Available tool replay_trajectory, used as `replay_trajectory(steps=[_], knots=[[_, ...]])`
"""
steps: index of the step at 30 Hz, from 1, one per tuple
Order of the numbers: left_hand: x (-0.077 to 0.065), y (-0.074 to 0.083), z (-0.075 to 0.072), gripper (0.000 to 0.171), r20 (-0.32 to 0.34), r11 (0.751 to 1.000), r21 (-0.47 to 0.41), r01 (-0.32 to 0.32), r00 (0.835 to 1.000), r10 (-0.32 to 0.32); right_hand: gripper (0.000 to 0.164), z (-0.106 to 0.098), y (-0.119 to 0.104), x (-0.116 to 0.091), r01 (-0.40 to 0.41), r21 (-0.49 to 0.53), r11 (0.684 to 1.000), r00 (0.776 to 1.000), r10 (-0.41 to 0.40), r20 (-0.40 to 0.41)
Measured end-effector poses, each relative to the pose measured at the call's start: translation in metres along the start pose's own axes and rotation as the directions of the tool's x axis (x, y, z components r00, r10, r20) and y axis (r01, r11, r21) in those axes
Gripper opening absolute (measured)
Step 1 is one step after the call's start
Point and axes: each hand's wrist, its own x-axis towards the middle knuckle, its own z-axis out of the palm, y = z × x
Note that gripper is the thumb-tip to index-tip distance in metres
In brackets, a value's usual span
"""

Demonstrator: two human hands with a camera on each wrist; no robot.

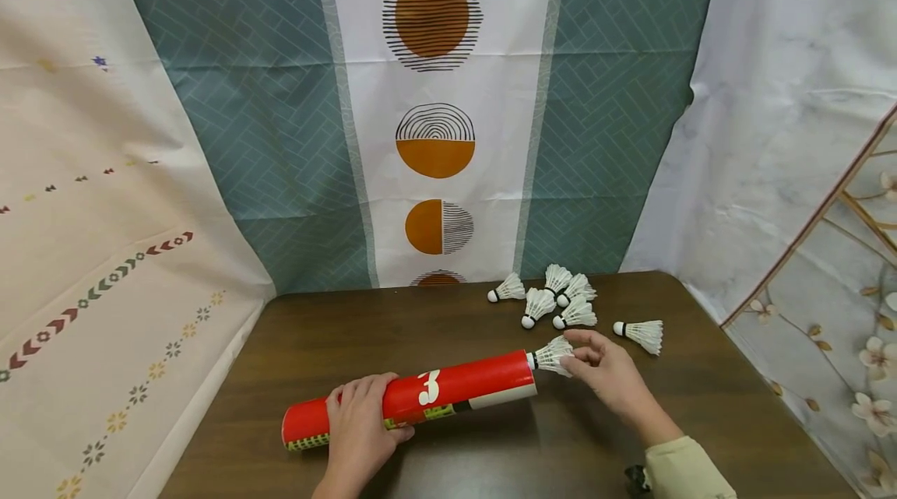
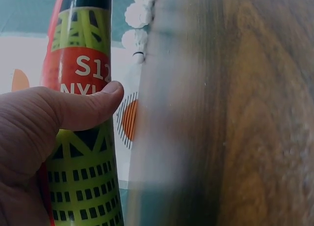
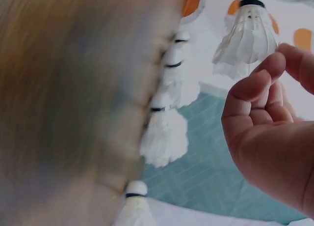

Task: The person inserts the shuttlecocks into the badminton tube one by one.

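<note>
A red shuttlecock tube (image 1: 476, 381) lies slanted above the table, its right end higher than its left. My left hand (image 1: 360, 423) grips it near the left end, and in the left wrist view the thumb (image 2: 86, 108) crosses the tube's green and red printed side. At the tube's right mouth is a white feathered shuttlecock (image 1: 554, 356), cork end toward the opening. My right hand (image 1: 611, 376) pinches the edge of its feather skirt. The right wrist view shows this shuttlecock (image 3: 245, 39) with its black band at the tube's rim. The tube's inside is hidden.
Several shuttlecocks (image 1: 577, 313) lie clustered at the back right of the brown table (image 1: 315, 328). A separate shuttlecock (image 1: 641, 334) lies farther right, beyond my right hand. Patterned cloth (image 1: 280, 133) hangs behind the table.
</note>
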Motion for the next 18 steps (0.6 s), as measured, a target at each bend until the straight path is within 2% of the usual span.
replay_trajectory(steps=[2, 5, 9, 12, 15, 18], knots=[[0.000, 0.000, 0.000, 0.087, 0.002, 1.000, -0.002, 0.004, 1.000, -0.004, 0.053, 0.004, -0.007, -0.003, 0.024, 0.034, 0.999, 0.999, -0.025, 0.020], [0.000, 0.001, 0.000, 0.087, 0.009, 1.000, -0.004, 0.010, 1.000, -0.010, 0.052, 0.009, -0.013, -0.006, 0.055, 0.026, 0.998, 0.999, -0.055, 0.000], [0.001, 0.001, -0.003, 0.086, 0.018, 1.000, -0.012, 0.028, 0.999, -0.028, 0.051, 0.009, -0.018, -0.009, 0.038, 0.014, 0.999, 0.998, -0.037, -0.052], [0.001, 0.000, -0.006, 0.085, 0.015, 0.999, -0.010, 0.044, 0.999, -0.044, 0.052, 0.005, -0.021, -0.011, 0.013, 0.049, 0.999, 0.998, -0.010, -0.058], [0.001, -0.001, -0.007, 0.084, 0.002, 0.999, -0.002, 0.050, 0.999, -0.050, 0.053, 0.005, -0.023, -0.012, 0.018, 0.087, 0.996, 1.000, -0.016, -0.027], [0.001, 0.002, -0.005, 0.085, 0.001, 0.999, -0.004, 0.034, 0.999, -0.034, 0.053, 0.010, -0.023, -0.013, 0.041, 0.130, 0.991, 0.998, -0.047, 0.047]])
